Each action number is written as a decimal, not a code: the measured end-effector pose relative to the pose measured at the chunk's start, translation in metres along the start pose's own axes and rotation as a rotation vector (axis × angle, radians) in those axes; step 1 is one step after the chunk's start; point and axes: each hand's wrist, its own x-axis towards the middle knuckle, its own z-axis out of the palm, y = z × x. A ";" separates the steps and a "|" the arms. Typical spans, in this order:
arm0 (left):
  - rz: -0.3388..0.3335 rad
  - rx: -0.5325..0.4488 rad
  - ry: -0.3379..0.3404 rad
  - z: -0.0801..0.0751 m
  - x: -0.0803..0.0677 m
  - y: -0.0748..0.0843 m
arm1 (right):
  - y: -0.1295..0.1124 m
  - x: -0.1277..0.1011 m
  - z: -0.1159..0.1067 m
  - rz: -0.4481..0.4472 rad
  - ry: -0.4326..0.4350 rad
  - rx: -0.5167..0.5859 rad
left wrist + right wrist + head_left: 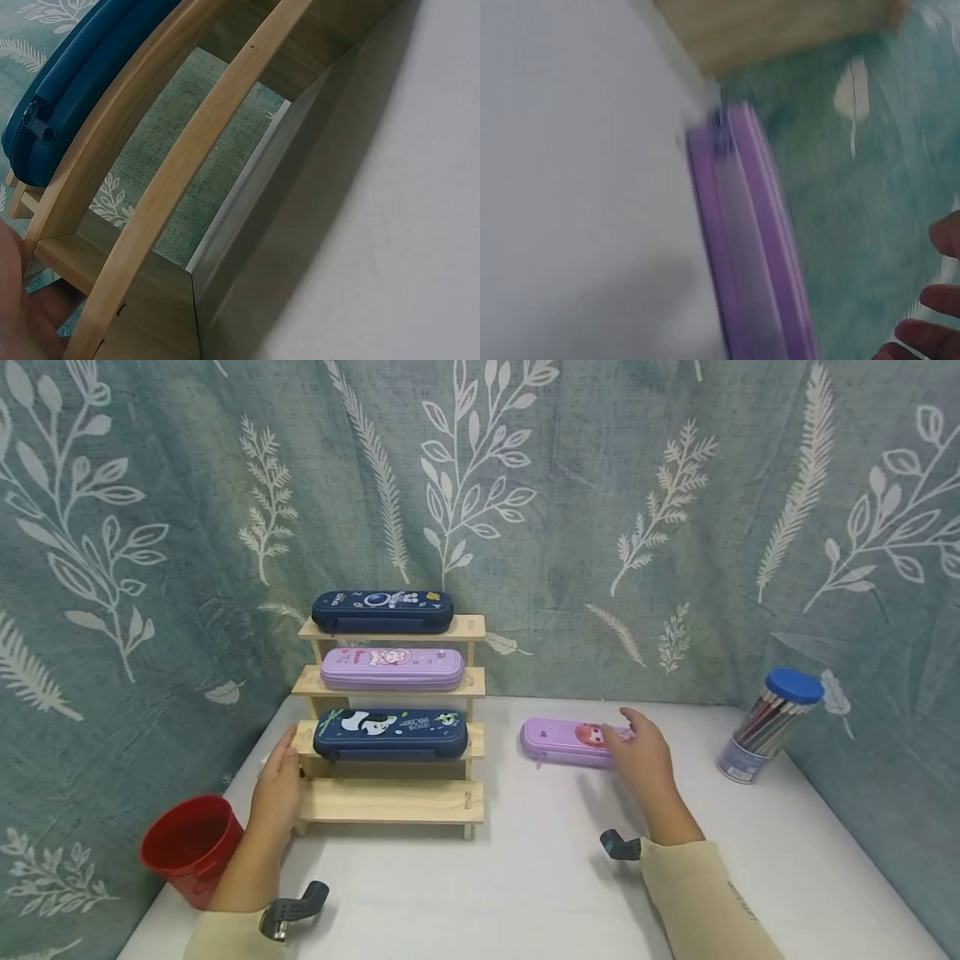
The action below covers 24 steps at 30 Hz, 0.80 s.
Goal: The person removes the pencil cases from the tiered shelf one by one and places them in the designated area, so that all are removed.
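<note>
A stepped wooden rack (390, 800) stands left of centre, with its lowest step bare. My left hand (277, 785) grips its left side; in the left wrist view the fingers (56, 304) reach round the side panel. Right on the table lies a purple pencil case (558, 741) with a cartoon girl on its lid. Over that case's right end is my right hand (643, 756), fingers spread and hiding that end. The right wrist view has the fingertips (937, 300) apart from the case. A navy panda pencil case (390, 733) sits on the rack's second step from the bottom.
Higher on the rack lie a lilac pencil case (393, 668) and, on top, a navy astronaut pencil case (382, 612). A red bucket (191, 852) stands beside my left forearm. At the right is a blue-lidded tub of pencils (768, 727). Patterned cloth (570, 527) hangs behind.
</note>
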 end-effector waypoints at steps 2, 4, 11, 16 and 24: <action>-0.008 0.001 0.003 -0.001 0.000 0.000 | -0.018 -0.006 0.013 -0.069 -0.021 0.010; -0.013 0.003 0.007 -0.002 0.001 0.001 | -0.034 -0.013 0.026 -0.128 -0.051 0.024; -0.016 0.004 -0.010 0.002 -0.001 -0.002 | -0.069 -0.038 0.068 -0.234 -0.102 0.089; 0.000 0.023 -0.005 0.003 -0.002 -0.003 | -0.093 -0.051 0.090 -0.337 -0.107 0.134; 0.041 0.006 -0.006 -0.001 0.000 0.000 | -0.133 -0.064 0.101 -0.480 -0.106 0.119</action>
